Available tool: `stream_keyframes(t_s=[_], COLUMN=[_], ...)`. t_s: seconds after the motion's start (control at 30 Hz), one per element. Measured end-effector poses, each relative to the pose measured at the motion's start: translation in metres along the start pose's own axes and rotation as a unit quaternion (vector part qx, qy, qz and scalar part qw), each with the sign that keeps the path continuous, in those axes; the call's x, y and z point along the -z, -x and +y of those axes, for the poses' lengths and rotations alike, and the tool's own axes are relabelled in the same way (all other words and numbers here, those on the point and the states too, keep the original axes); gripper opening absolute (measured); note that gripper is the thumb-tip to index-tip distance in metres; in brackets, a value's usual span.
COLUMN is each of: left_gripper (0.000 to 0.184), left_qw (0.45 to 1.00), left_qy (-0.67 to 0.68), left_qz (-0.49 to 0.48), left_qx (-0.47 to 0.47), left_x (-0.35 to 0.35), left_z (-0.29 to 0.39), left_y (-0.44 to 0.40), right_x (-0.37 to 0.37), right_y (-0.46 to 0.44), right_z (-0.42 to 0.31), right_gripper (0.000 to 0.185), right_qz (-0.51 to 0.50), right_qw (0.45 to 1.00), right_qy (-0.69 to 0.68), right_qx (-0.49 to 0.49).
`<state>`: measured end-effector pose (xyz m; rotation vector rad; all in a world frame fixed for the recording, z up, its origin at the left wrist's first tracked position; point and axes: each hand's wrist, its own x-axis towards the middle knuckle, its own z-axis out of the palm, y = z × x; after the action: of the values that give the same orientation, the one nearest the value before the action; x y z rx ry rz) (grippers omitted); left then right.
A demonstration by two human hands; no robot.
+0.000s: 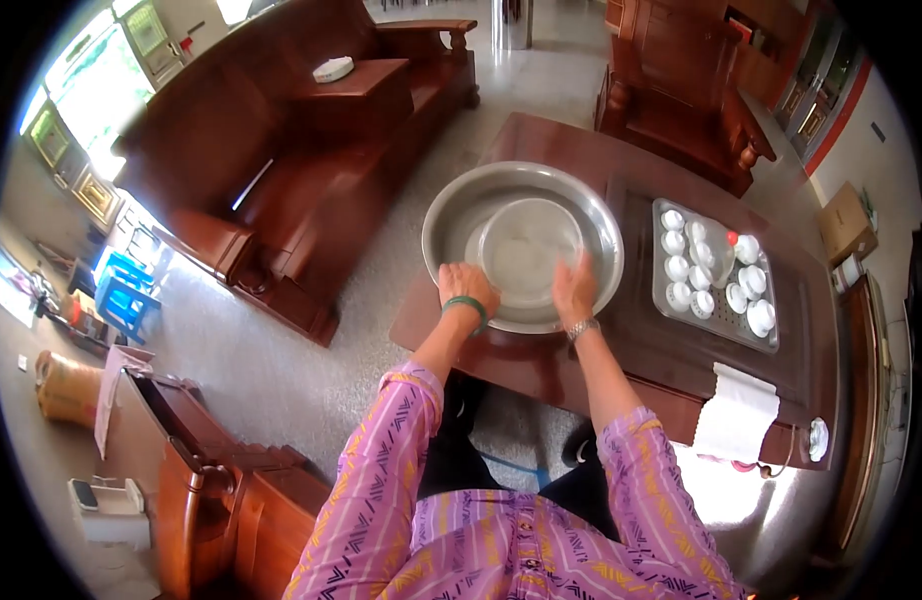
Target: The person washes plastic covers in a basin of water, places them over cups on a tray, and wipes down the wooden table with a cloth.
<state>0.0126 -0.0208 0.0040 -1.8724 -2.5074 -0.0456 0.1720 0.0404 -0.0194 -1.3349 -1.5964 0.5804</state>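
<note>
A wide metal basin (443,215) rests on the dark wooden table. Inside it is a smaller, pale round bowl (529,245), whose contents I cannot make out. My left hand (469,287), with a green bangle at the wrist, curls at the bowl's near left side, its fingertips partly hidden. On the right side, my right hand (575,287) grips the bowl's edge, slightly blurred; a metal-banded watch or bracelet sits on that wrist. Both forearms reach over the basin's near rim.
Right of the basin, a metal tray (716,325) holds several white cups and a teapot-like piece with a red knob. A white cloth (738,410) hangs over the table's front edge. Wooden sofa (271,200) and armchair (681,100) stand beyond; blue stools (126,295) are left.
</note>
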Motion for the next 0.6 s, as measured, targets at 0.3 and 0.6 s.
stream_keyframes(t_s=[0.3, 0.6], left_gripper=[0.038, 0.031], left_qw=[0.999, 0.999], left_qy=[-0.021, 0.022], left_qz=[0.019, -0.006], left_qx=[-0.022, -0.036], left_x=[-0.011, -0.001], left_z=[-0.001, -0.003], left_y=[0.007, 0.007], right_x=[0.004, 0.014], right_y=[0.008, -0.011], right_z=[0.009, -0.008], right_gripper=[0.049, 0.059], right_qz=[-0.018, 0.000], right_qw=[1.000, 0.997], right_qy=[-0.013, 0.071], right_qx=[-0.020, 0.031])
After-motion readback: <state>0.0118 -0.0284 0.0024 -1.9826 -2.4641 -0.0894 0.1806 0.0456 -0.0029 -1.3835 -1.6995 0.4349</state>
